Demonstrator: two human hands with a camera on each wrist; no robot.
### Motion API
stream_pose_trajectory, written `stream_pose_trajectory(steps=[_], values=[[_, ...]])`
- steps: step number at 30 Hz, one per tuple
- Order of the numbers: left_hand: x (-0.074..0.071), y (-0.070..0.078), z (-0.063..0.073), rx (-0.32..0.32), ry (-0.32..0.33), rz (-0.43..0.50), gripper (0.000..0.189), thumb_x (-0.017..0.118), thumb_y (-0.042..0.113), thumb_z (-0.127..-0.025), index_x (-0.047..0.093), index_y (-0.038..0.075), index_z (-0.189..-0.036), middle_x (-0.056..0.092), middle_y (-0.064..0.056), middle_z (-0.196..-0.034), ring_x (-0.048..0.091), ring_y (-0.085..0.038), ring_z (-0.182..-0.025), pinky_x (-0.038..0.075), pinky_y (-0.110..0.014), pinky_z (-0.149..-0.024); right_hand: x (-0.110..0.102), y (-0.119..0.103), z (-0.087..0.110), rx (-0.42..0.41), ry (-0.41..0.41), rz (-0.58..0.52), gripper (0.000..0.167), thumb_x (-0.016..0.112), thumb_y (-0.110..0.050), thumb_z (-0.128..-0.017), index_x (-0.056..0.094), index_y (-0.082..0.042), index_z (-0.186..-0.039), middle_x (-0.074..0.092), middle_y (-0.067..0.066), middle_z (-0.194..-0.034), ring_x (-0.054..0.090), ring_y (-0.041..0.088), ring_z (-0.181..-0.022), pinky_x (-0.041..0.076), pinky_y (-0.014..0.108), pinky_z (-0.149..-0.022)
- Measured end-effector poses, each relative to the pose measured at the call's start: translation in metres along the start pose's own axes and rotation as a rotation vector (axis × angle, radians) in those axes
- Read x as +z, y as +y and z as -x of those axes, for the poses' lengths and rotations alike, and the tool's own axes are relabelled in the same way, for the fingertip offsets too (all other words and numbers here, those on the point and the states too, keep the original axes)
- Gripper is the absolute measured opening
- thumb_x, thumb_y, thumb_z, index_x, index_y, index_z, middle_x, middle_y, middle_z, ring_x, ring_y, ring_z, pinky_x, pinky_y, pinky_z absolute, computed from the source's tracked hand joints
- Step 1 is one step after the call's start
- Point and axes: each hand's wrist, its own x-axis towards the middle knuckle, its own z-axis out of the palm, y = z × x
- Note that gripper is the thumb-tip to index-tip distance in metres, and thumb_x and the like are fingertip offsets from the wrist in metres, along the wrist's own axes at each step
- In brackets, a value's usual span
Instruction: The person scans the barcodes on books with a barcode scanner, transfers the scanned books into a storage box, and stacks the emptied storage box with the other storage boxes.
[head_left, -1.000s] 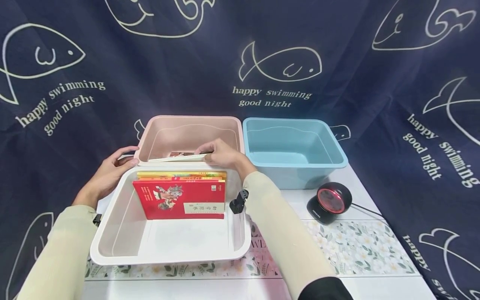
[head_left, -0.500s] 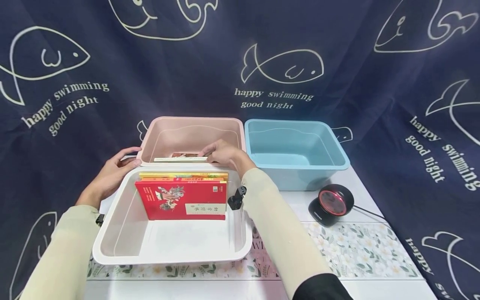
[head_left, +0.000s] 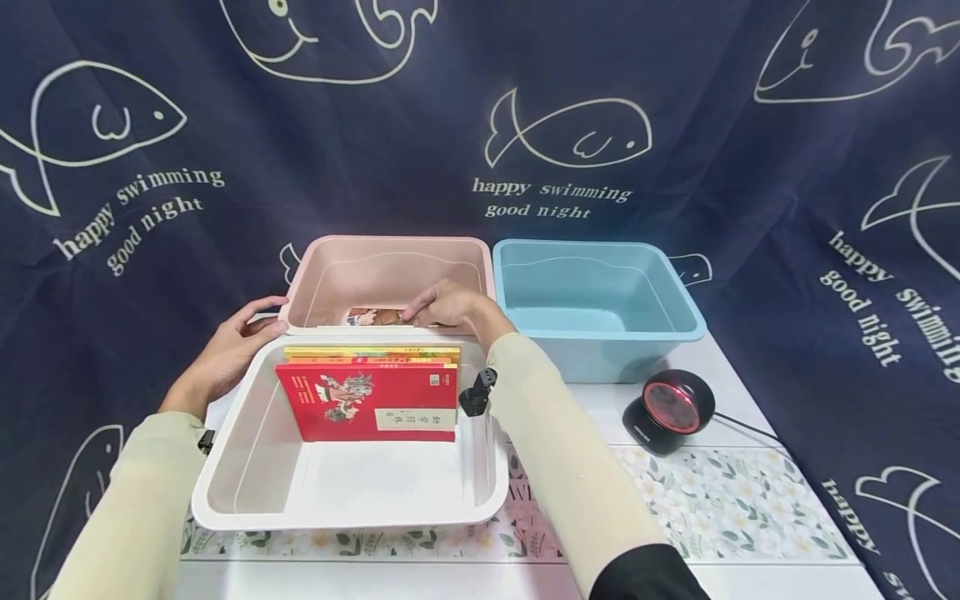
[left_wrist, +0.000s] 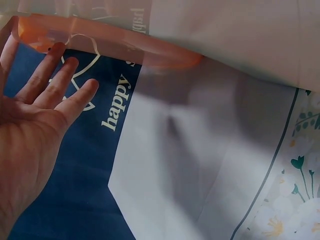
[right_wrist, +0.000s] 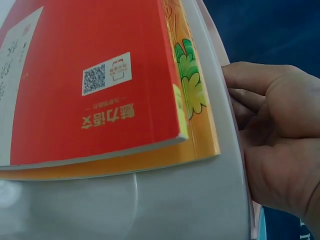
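My right hand [head_left: 450, 305] reaches into the pink bin [head_left: 397, 247], its fingers lowered behind the front rim around the top of a thin book, mostly hidden there. Beyond the fingertips lies a book with a brown and red picture cover [head_left: 367, 317]. In the right wrist view the fingertips of the right hand [right_wrist: 285, 130] are hidden behind the white bin's wall. My left hand [head_left: 232, 354] rests index finger and thumb at the pink bin's left rim; the left wrist view shows several fingers of the left hand [left_wrist: 40, 120] spread and fairly straight.
Nearest me stands a white bin [head_left: 247, 467], holding a red book [head_left: 360, 404] upright in front of several yellow and orange books [head_left: 375, 352]. A blue bin [head_left: 600, 337] adjoins the pink one. A black round device [head_left: 671, 407] with a cable stands right.
The right hand has lowered the thin book behind the pink bin's front rim, so its pale edge has almost vanished and more of the picture cover shows. The left hand stays at the rim.
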Motion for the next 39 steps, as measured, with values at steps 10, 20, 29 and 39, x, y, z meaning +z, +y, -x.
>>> stream_pose_trajectory(steps=[10, 20, 29, 39], values=[[-0.001, 0.000, 0.000, -0.014, 0.000, -0.045, 0.066, 0.061, 0.048, -0.091, 0.032, 0.033, -0.149, 0.044, -0.017, -0.145, 0.061, 0.003, -0.096, 0.057, -0.029, -0.080, -0.010, -0.004, 0.009, -0.063, -0.016, -0.139, 0.024, 0.067, -0.004, -0.087, 0.073, -0.010, -0.109, 0.073, 0.005, -0.107, 0.064, 0.021, -0.106, 0.051, 0.034, -0.093], [0.000, 0.000, 0.000, -0.008, -0.004, 0.009, 0.062, 0.062, 0.043, -0.092, 0.035, 0.032, -0.147, 0.050, -0.006, -0.138, 0.062, 0.003, -0.096, 0.056, -0.024, -0.077, -0.029, -0.015, 0.052, -0.194, 0.013, -0.287, 0.023, 0.061, 0.001, -0.090, 0.071, -0.005, -0.109, 0.070, 0.014, -0.112, 0.067, 0.023, -0.106, 0.047, 0.037, -0.101], [0.002, 0.000, 0.001, -0.011, -0.010, 0.015, 0.062, 0.062, 0.043, -0.092, 0.035, 0.032, -0.147, 0.049, -0.009, -0.140, 0.062, 0.003, -0.096, 0.056, -0.024, -0.077, -0.013, 0.004, 0.088, -0.209, 0.017, -0.263, 0.021, 0.069, -0.002, -0.086, 0.073, -0.006, -0.107, 0.073, 0.010, -0.105, 0.067, 0.020, -0.102, 0.053, 0.030, -0.091], [0.001, -0.001, 0.001, -0.005, -0.009, 0.027, 0.061, 0.062, 0.041, -0.093, 0.035, 0.032, -0.147, 0.052, -0.001, -0.135, 0.063, 0.003, -0.096, 0.057, -0.024, -0.077, 0.010, 0.021, 0.097, -0.226, 0.013, -0.135, 0.022, 0.068, -0.003, -0.087, 0.072, -0.004, -0.109, 0.073, 0.009, -0.105, 0.068, 0.017, -0.093, 0.053, 0.029, -0.087]])
